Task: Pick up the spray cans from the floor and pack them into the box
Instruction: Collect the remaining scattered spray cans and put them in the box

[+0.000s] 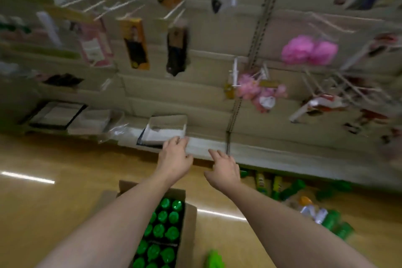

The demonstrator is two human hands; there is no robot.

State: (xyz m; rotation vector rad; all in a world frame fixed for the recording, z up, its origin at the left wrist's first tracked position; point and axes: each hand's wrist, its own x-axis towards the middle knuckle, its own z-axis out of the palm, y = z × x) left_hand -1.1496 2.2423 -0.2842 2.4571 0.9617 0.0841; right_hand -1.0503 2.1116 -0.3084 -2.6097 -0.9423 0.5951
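Along the shop aisle: a blurred view down two bare forearms reaching forward over a cardboard box [189, 224] toward the lowest shelf [272, 154].
Left hand [174, 154]: held out with fingers loosely spread, holding nothing; the fingertips lie at the front edge of the shelf, just beside a shallow white tray [165, 130].
Right hand [224, 169]: also spread wide and holding nothing, fingers pointing toward the shelf edge; whether it touches the edge cannot be told.
Box: stands on the floor [54, 202] below the left forearm, flaps open, partly covered by that arm.
Packed spray cans [163, 230]: upright in close rows inside the box, green caps showing.
Loose spray cans [289, 191]: lying on their sides on the floor to the right of the box, near the foot of the shelf, green and yellow, too blurred to count.
Nearest can [214, 258]: a bright green one at the bottom edge, just right of the box.
Wall above: hooks carrying packets, and pink bath sponges [309, 50] hanging at the right.
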